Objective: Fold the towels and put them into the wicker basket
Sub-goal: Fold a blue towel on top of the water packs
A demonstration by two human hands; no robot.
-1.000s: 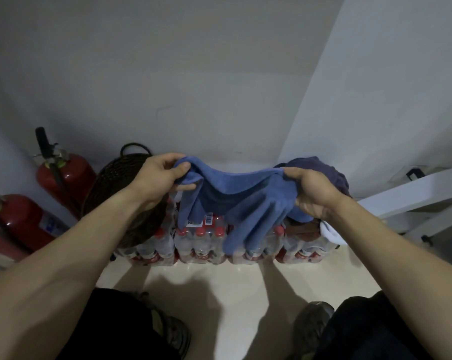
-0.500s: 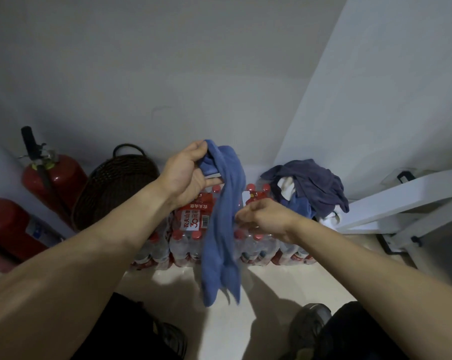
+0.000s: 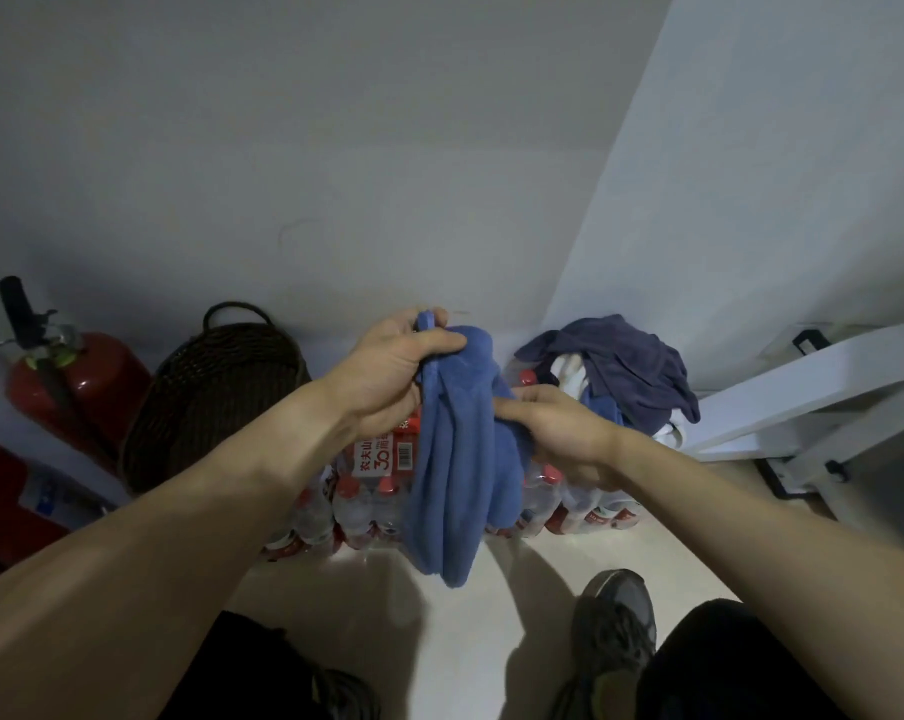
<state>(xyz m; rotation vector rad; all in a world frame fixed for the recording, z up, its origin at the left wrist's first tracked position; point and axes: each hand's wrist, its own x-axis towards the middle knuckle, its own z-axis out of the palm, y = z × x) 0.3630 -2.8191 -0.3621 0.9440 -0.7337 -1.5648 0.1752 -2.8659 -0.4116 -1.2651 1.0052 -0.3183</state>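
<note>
The right hand (image 3: 559,433) now grips the hanging blue towel (image 3: 455,475).

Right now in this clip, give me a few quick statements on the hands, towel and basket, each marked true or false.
1. The left hand grips the top of the blue towel. True.
2. The blue towel lies flat on the floor. False: it hangs in the air from the hands.
3. The right hand touches the towel's side. True.
4. The wicker basket is to the right of the towel pile. False: it stands to the left.
5. The pile rests on the bottled water packs. True.
</note>
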